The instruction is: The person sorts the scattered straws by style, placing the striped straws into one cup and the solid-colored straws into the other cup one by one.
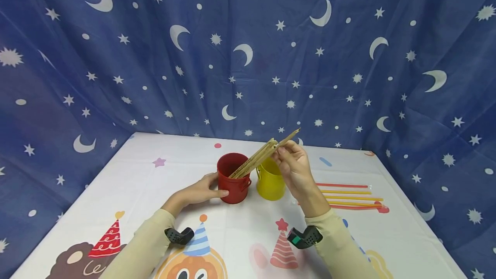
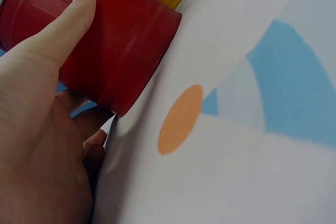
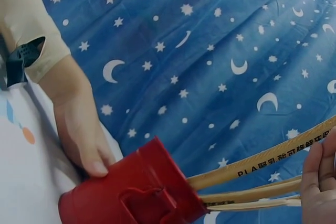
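A small red metal bucket (image 1: 234, 190) stands on the table, and my left hand (image 1: 199, 190) grips its left side, thumb across the front and fingers behind. In the left wrist view the thumb lies along the red wall. Several straws in brown paper wrappers (image 1: 253, 160) lean out of the bucket toward the upper right, their lower ends hidden inside it. My right hand (image 1: 294, 165) pinches paper-wrapped straws near their upper ends. Black printing shows on one wrapper (image 3: 262, 161) in the right wrist view. Right behind the straws is a yellow bucket (image 1: 270, 186), partly covered by the right hand.
To the right, several red and yellow straws (image 1: 348, 192) in clear wrapping lie on the table, partly behind the right forearm. A white cloth with party drawings (image 1: 240, 236) covers the tabletop. A blue curtain (image 1: 267, 98) with moons and stars hangs behind.
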`<state>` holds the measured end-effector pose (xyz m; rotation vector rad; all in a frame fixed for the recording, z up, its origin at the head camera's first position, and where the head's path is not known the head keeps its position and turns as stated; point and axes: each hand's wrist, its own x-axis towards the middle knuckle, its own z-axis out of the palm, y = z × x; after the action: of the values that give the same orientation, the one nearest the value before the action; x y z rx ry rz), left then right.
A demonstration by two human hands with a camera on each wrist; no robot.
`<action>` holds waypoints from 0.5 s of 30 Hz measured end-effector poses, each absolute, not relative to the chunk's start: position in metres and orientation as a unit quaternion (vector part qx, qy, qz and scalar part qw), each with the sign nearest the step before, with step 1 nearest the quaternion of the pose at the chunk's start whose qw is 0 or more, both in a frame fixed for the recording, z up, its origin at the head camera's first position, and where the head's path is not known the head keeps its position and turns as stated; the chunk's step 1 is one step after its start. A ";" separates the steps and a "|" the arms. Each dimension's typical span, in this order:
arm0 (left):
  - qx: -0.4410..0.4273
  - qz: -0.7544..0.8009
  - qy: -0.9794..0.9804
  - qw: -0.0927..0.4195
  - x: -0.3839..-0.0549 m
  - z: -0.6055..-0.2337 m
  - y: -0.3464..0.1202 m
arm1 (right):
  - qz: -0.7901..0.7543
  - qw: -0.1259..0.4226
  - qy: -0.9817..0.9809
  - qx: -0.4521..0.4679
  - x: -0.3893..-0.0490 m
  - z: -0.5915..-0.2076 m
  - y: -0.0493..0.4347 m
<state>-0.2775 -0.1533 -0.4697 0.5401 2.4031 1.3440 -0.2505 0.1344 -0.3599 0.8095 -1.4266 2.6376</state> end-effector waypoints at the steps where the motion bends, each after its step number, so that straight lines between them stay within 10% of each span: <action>1: 0.188 0.471 0.845 0.167 -0.278 -0.470 -0.153 | 0.849 0.019 -0.464 0.254 -0.251 -0.361 0.134; 15: 0.191 0.474 0.843 0.170 -0.279 -0.471 -0.154 | 0.836 0.045 -0.524 0.159 -0.256 -0.368 0.127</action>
<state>-0.2790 -0.1537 -0.4709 0.5416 2.3957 1.3457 -0.2559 0.1269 -0.3685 0.4862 -1.6003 2.5519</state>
